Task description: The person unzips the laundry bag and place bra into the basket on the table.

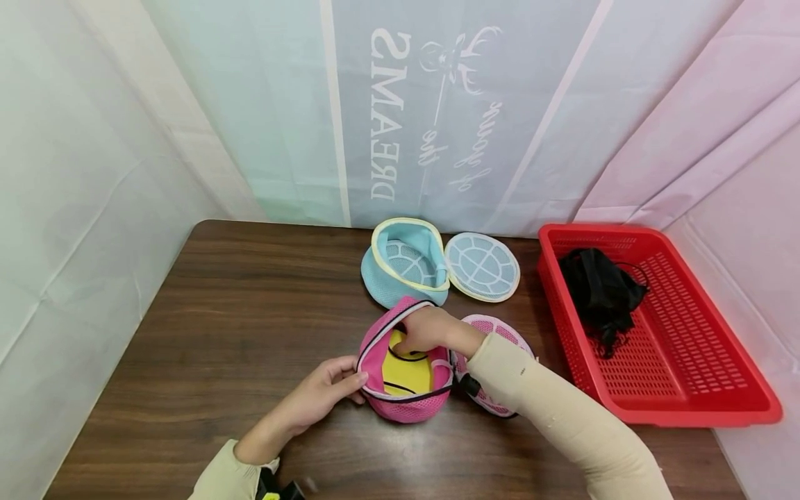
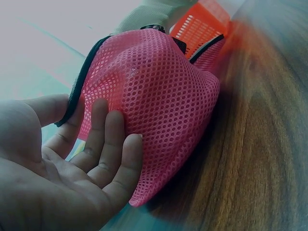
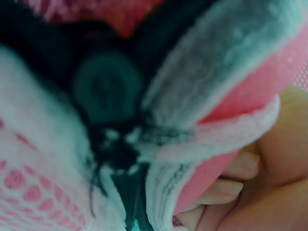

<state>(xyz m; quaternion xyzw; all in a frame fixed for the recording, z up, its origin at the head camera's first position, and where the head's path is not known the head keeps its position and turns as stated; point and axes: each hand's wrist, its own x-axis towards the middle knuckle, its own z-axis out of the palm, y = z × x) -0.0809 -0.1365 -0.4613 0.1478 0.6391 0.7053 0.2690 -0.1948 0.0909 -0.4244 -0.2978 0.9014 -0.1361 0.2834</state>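
Observation:
A pink mesh laundry bag [image 1: 409,413] with a black zip round its mouth stands unzipped on the table. In the left wrist view its mesh side [image 2: 163,101] fills the middle. My left hand [image 1: 328,385] pinches the rim between thumb and forefinger, the other fingers resting along the mesh. Inside lies a yellow fabric piece with black trim [image 1: 409,371]. My right hand [image 1: 428,328] reaches into the bag, its curled fingers at the yellow piece's far end. The bag's pink lid [image 1: 494,330] lies folded out to the right, partly beneath my right forearm.
Behind the pink bag stands a light-blue mesh bag [image 1: 375,278] with yellow trim, its round lid [image 1: 482,267] flipped out to the right. At the right is a red plastic basket [image 1: 687,413] with a crumpled black cloth item [image 1: 600,292] inside. A printed curtain [image 1: 281,139] hangs behind the table.

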